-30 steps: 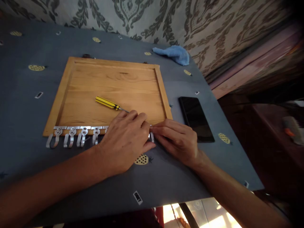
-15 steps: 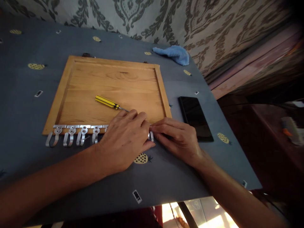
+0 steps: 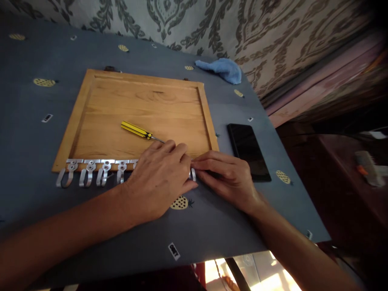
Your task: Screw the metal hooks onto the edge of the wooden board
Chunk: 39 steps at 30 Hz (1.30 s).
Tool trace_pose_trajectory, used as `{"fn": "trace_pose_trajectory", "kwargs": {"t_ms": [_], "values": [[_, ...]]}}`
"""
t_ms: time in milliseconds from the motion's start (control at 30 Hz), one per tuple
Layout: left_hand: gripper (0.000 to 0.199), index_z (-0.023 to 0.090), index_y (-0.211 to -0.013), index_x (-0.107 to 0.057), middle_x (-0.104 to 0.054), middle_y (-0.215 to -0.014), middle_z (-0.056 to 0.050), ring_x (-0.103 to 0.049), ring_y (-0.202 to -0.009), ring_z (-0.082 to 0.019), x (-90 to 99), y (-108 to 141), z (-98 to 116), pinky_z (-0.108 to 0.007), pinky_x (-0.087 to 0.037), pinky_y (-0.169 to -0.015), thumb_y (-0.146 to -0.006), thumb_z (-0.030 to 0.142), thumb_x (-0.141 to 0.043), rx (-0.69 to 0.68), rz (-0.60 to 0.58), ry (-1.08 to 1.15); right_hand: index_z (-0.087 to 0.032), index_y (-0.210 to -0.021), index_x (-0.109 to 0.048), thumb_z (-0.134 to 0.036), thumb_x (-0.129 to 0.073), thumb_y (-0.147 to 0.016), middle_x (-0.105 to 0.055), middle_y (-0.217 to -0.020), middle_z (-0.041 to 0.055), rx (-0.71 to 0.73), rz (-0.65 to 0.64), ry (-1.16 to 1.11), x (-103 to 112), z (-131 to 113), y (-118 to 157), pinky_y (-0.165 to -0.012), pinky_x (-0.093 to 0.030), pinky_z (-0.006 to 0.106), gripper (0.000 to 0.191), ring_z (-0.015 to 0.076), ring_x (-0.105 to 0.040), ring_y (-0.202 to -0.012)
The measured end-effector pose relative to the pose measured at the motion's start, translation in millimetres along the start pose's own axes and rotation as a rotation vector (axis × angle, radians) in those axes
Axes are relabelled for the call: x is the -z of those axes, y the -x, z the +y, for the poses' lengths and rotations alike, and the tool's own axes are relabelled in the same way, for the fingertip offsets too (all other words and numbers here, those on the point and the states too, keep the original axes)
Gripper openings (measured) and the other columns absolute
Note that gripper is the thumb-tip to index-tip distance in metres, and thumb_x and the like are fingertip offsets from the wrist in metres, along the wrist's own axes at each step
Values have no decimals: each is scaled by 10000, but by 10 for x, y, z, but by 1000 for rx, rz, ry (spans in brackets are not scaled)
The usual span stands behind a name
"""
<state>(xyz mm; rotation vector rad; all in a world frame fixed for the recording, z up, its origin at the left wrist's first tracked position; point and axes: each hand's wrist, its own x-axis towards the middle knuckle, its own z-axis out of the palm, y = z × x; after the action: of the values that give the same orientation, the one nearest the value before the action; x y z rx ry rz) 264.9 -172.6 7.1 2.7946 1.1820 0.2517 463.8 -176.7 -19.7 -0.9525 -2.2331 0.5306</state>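
A framed wooden board (image 3: 142, 113) lies on the table, with a metal hook rail (image 3: 106, 163) along its near edge. Several silver hooks hang over that edge at the left. My left hand (image 3: 160, 178) is closed over the right part of the rail and covers it. Beside it, my right hand (image 3: 226, 178) pinches at the rail's right end, by the board's near right corner; anything between its fingertips is hidden. A yellow and black screwdriver (image 3: 136, 129) rests on the board, its tip behind my left hand.
A black phone (image 3: 250, 151) lies right of the board. A blue cloth (image 3: 224, 69) is near the far right edge of the patterned table cover (image 3: 121, 250). A patterned curtain hangs behind the table.
The view has shifted very slightly. Both hands hold the same position, and nothing else has visibly moved.
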Motion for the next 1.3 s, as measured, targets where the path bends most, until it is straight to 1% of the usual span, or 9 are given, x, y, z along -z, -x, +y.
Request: {"fn": "trace_pose_trajectory", "kwargs": {"t_ms": [167, 267, 333, 400, 467, 567, 733, 1033, 1300], "values": [[322, 141, -906, -658, -629, -906, -64, -604, -938, -259, -11, -1, 0, -377, -457, -792, -871, 461, -669, -1, 28, 6, -237, -1080, -701, -174, -648, -916, -717, -848, 9, -46, -7, 6, 47, -8, 15, -682, -567, 254, 183, 124, -671, -726], [313, 143, -883, -649, -626, -897, -60, -609, -939, -261, -19, 11, -4, -377, -461, -791, -862, 453, -684, -9, 53, 6, -225, -1027, -684, -188, -681, -900, -709, -815, -3, -112, -12, 36, 98, -36, 10, -635, -553, 237, 132, 108, -653, -670], [308, 145, -860, -639, -623, -886, -55, -610, -929, -259, -20, 18, -7, -376, -459, -782, -860, 449, -688, -15, 67, 7, -216, -958, -682, -162, -675, -901, -714, -832, 9, -67, -8, 29, 123, -49, 5, -674, -561, 255, 79, 123, -673, -733], [308, 148, -848, -630, -622, -880, -53, -609, -920, -256, -20, 23, -9, -373, -455, -775, -862, 451, -685, -13, 73, 9, -214, -952, -688, -128, -663, -901, -732, -901, 33, 37, -4, 34, 136, -45, 15, -738, -573, 299, 104, 152, -687, -829], [308, 148, -844, -625, -623, -878, -54, -608, -917, -253, -19, 27, -9, -370, -451, -773, -869, 450, -677, -10, 72, 7, -211, -1016, -693, -99, -663, -890, -745, -982, 58, 132, -7, 82, 135, -25, 48, -779, -576, 345, 171, 180, -684, -900], [307, 146, -847, -623, -625, -882, -59, -604, -918, -252, -22, 31, -10, -370, -448, -774, -875, 448, -669, -11, 72, 0, -199, -1123, -673, -77, -661, -883, -748, -1064, 78, 204, -24, 165, 115, 17, 122, -821, -571, 387, 269, 207, -666, -976], [316, 145, -860, -626, -626, -891, -58, -605, -923, -253, -27, 26, -10, -369, -451, -779, -875, 458, -668, -17, 62, -3, -176, -1121, -660, -81, -641, -897, -736, -1128, 93, 248, -25, 199, 56, 46, 173, -827, -560, 423, 244, 231, -636, -1035], [331, 143, -869, -637, -623, -893, -58, -611, -929, -255, -35, 14, -12, -375, -471, -789, -868, 473, -670, -8, 47, -10, -146, -1125, -655, -96, -607, -926, -719, -1136, 113, 242, -32, 174, 13, 72, 174, -856, -559, 415, 211, 220, -608, -1054], [325, 142, -883, -642, -619, -901, -62, -609, -941, -271, -10, 9, -3, -401, -476, -806, -884, 467, -647, 4, 1, 5, -168, -1015, -673, -111, -570, -944, -708, -1136, 114, 249, -48, 229, 9, 43, 162, -839, -553, 421, 137, 232, -594, -1040]]}}
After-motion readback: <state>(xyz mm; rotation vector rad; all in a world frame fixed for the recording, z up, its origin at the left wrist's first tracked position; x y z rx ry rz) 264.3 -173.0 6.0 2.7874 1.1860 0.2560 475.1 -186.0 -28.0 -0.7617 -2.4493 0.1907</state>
